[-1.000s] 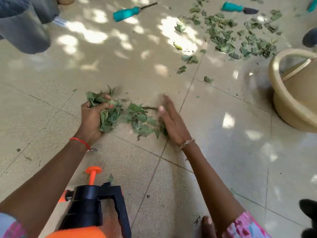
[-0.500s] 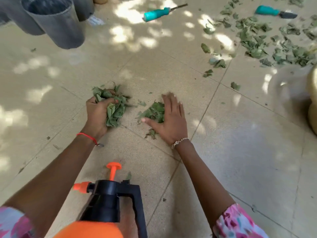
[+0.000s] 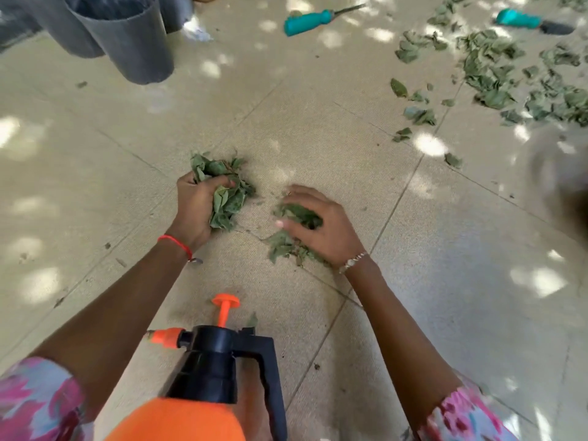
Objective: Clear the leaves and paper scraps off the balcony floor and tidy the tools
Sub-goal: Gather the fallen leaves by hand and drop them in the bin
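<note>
Green leaves (image 3: 227, 198) fill the left hand's (image 3: 194, 211) closed grip; the right hand (image 3: 321, 229) curls over another clump (image 3: 286, 246).

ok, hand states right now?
Left hand: closed on a leaf bunch.
Right hand: curling over a leaf pile, grip unclear.

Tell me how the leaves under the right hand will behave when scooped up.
The leaves look curled and dry, so probably very light and crumbly, likely shedding bits like the fragments around them. They are loose, so some may slip past the right hand, whereas the left hand keeps its bunch by squeezing.
</note>
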`<state>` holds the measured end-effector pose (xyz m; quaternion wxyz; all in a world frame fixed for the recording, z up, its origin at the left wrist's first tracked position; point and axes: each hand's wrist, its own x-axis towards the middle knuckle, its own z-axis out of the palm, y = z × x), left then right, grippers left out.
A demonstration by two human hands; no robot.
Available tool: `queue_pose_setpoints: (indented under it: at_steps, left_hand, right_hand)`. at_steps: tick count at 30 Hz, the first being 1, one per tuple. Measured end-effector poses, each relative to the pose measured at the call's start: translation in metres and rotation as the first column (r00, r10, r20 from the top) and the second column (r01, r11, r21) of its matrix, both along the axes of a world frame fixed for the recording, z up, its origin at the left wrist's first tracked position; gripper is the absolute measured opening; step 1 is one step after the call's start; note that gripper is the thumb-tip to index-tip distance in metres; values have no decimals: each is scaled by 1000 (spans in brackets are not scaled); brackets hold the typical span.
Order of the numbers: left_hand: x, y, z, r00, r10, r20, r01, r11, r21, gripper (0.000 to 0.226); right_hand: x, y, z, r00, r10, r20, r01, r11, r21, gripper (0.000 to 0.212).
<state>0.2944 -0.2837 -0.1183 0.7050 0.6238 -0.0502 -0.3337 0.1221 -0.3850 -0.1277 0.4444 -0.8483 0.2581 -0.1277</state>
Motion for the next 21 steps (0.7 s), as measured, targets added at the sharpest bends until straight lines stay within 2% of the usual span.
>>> queue_pose_setpoints:
  at_steps: [2,4,6,9,12,15,19,21]
  left_hand:
    - [0,0,0,1000,1,5,-1,1000,6,24]
    - [0,0,0,1000,3,5,-3,1000,10,23]
    - [-1,0,0,1000,3,-2,-3,1000,17,21]
    - [0,0,-1,1000,2,-23,-1,1000,22,19]
    - [2,0,-3,1000,4,-27,-4,1000,12,20]
    - [2,-1,-4,999,14,-45,-15,1000,-1,20]
    - [5,0,-6,998,-2,-55,1,1000,-1,18]
    - [6,0,-6,998,-11,-60,11,1000,8,20]
  right_hand:
    - [-18,6,2,992,-8,-122,-6,994,-110,77]
    - [-25,17,-5,976,17,-219,-86,947,-308,104]
    - [-16,30,-13,965,15,-261,-130,893,-432,112]
    - [8,38,-17,964,-83,-253,-65,848,-526,104]
    - [26,38,-17,952,-169,-254,-1,831,-557,98]
    - [40,36,-19,953,-177,-246,22,851,-525,89]
    - [58,32,-18,979,-112,-172,6,853,-521,59]
    - [63,32,-18,988,-90,-124,2,817,-577,46]
